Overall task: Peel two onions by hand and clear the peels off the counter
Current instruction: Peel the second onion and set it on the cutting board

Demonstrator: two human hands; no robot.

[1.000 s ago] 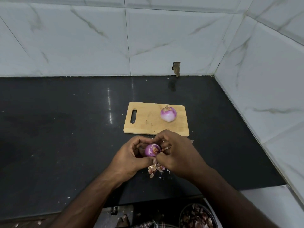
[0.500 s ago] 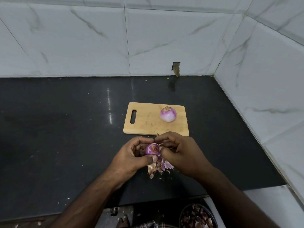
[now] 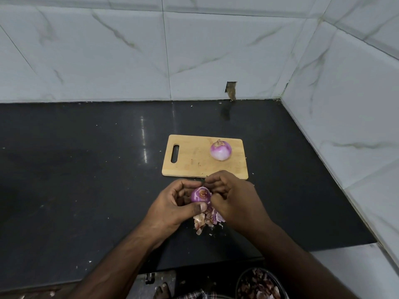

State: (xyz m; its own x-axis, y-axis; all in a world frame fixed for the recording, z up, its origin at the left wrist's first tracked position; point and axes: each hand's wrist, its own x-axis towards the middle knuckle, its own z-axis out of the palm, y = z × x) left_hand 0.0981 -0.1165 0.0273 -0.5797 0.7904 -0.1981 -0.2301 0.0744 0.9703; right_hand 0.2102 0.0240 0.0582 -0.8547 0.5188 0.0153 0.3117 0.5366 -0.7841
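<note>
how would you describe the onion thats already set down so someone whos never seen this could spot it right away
Find the wooden cutting board on the dark counter, near the tiled corner. The onion sits alone on the board's right part, away from the handle slot. Unlike the purple onion held in the hands nearer the camera, it is paler, white below, and nobody touches it.

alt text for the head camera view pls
Both hands, left hand and right hand, hold a purple onion over a pile of peels on a dark counter. A peeled onion sits on a cutting board behind.

Glossy black counter (image 3: 86, 169), matt wooden board (image 3: 194, 160)
</note>
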